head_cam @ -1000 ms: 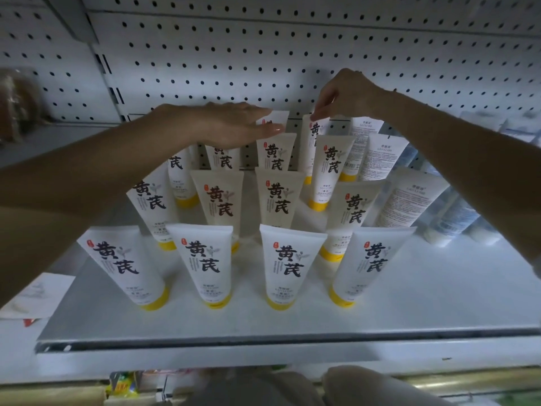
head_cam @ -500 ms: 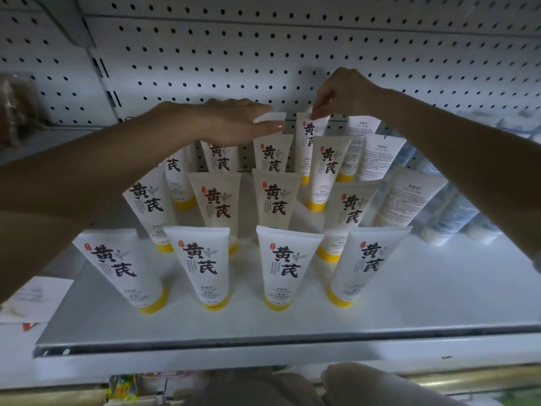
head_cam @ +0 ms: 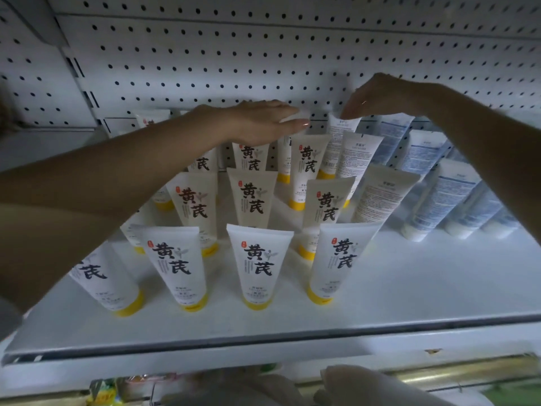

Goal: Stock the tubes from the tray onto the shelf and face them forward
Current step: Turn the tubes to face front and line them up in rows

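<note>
The right hand (head_cam: 383,95) has its grip closed on the crimped top of a back-row tube (head_cam: 341,133) showing its back label; the left hand (head_cam: 257,124) lies flat, fingers straight, on neighbouring tube tops. Most yellow-capped tubes (head_cam: 257,259) stand forward-facing on the shelf (head_cam: 424,294); two reversed tubes (head_cam: 377,200) nearer need turning. No tray in view

- Tubes (head_cam: 259,259): white bodies, yellow caps, large black characters, small red seal at upper left.
- Back-facing tubes (head_cam: 377,197): white, fine grey print.
- Blue-printed tubes (head_cam: 448,197): white bodies, blue print, white caps.
- Back panel (head_cam: 263,54): white, regular grid of dark round holes.
- Shelf (head_cam: 409,288): plain white.
</note>
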